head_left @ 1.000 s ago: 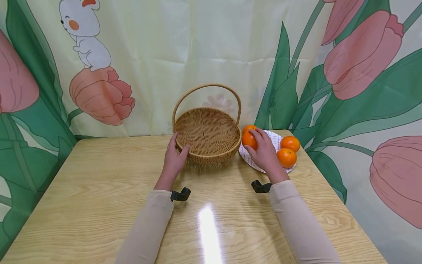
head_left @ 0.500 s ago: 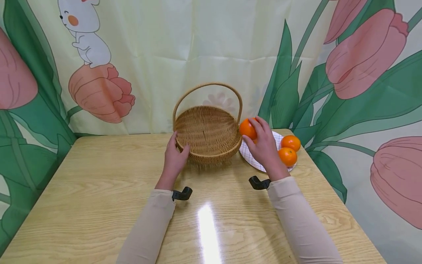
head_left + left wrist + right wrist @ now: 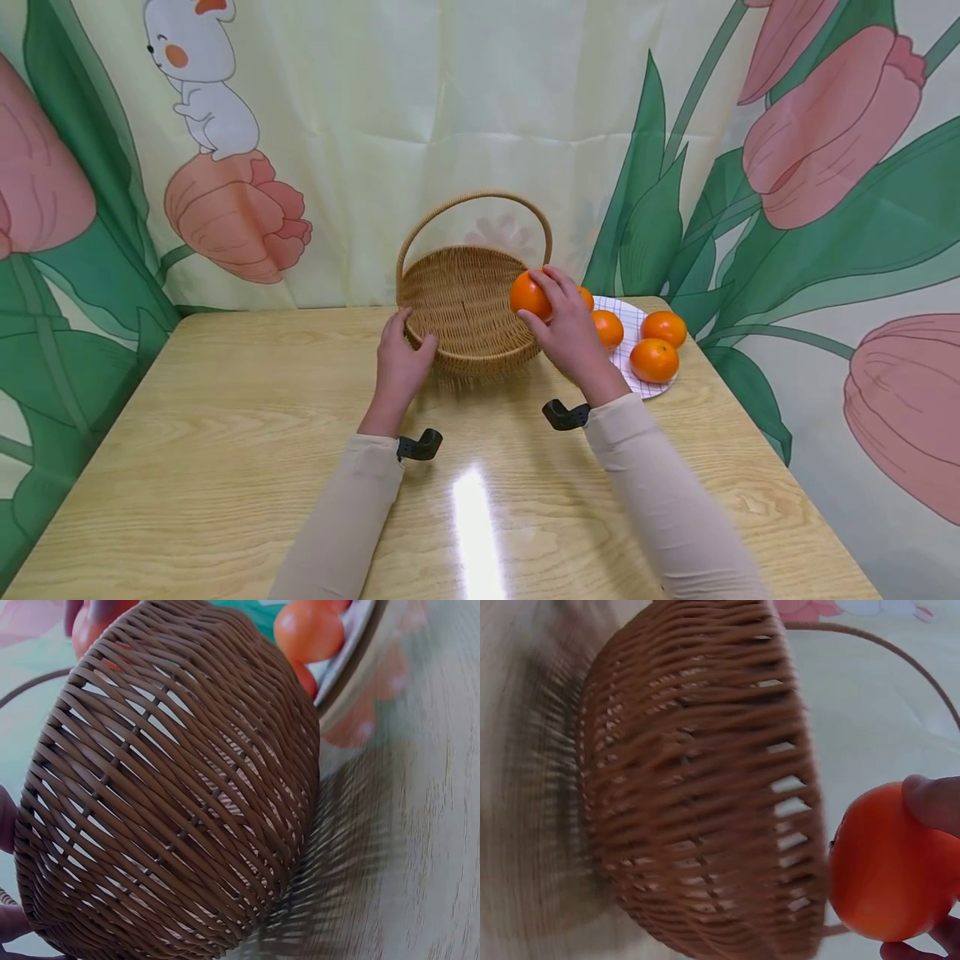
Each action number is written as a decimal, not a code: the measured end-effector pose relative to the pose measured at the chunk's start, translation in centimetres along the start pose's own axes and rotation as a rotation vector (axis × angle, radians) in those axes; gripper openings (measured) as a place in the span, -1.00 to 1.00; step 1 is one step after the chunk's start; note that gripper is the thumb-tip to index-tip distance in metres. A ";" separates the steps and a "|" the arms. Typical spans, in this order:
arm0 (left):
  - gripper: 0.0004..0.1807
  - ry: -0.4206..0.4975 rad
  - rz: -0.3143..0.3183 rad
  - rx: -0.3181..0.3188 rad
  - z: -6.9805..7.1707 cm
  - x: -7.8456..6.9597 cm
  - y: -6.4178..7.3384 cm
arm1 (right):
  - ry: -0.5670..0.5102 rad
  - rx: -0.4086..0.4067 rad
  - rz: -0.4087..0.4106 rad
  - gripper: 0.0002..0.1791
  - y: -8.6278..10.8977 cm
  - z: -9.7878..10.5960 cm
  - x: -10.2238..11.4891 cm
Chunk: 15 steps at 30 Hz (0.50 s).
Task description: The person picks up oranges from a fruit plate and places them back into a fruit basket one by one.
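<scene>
My left hand (image 3: 402, 358) holds the left front rim of a round wicker basket (image 3: 468, 304) with a tall arched handle. In the left wrist view, its fingertips (image 3: 9, 919) show at the rim of the woven wall. My right hand (image 3: 567, 329) grips an orange (image 3: 529, 295) between thumb and fingers, over the basket's right rim. The right wrist view shows this orange (image 3: 892, 862) beside the rim, with fingertips on its far side. No fruit shows inside the basket in the head view.
Several more oranges (image 3: 654, 360) lie on a white plate with a grid pattern (image 3: 633, 321), just right of the basket. All stand on a wooden table (image 3: 262, 433). A printed curtain (image 3: 360, 167) hangs right behind the table's back edge.
My right hand has lifted the orange off the plate and carried it left to the basket's right rim. The oranges behind it have come into view. The left hand stays at the basket.
</scene>
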<state>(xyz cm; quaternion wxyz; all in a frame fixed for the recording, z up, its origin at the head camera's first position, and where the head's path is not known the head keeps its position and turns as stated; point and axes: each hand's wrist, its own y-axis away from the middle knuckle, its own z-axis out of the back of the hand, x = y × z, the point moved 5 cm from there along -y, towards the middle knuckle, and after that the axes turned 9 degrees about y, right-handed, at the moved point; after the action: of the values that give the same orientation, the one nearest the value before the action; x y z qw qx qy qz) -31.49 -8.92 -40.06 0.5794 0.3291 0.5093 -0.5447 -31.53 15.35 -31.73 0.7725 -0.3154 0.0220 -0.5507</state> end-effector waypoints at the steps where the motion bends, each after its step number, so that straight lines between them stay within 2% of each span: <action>1: -0.31 -0.004 -0.001 -0.003 0.0 0.0 0.0 | -0.005 0.015 0.002 -0.35 0.0 -0.3 0.1; 15: -0.29 -0.022 -0.010 -0.016 0.0 0.0 0.2 | 0.011 0.189 0.002 -0.34 -0.8 -3.0 1.3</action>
<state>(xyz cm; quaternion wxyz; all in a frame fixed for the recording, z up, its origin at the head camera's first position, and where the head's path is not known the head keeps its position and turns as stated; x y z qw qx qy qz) -31.33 -8.87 -40.10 0.5849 0.3158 0.5087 -0.5471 -32.82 12.65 -33.27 0.7992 -0.2379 -0.0254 -0.5514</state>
